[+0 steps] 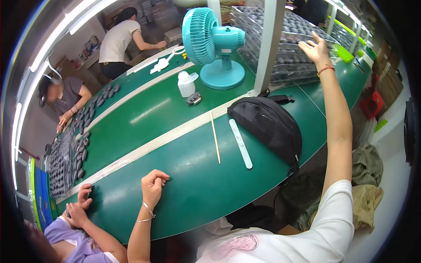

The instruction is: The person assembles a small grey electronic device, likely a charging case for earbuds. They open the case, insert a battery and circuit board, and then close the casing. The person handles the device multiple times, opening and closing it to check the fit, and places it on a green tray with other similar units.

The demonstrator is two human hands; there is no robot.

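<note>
My right hand (316, 49) is raised at the far right, its fingers apart and nothing in them. It is at the stack of clear plastic trays (289, 65) filled with dark grey rounded pieces; I cannot tell whether it touches the top tray. My left hand (152, 186) rests over the near green table, fingers curled in, with no object showing in them. Between the two hands lie a thin wooden stick (215, 138) and a pale flat file-like strip (240, 143). A black mesh bag (267, 127) sits beside the strip.
A turquoise fan (222, 74) stands behind a white post (269, 48). Near it are a white bottle (186, 84) and a small dark piece (194, 98). A person in purple (81, 236) sits at my left. Two others work across the table, by rows of dark oval pieces (83, 118).
</note>
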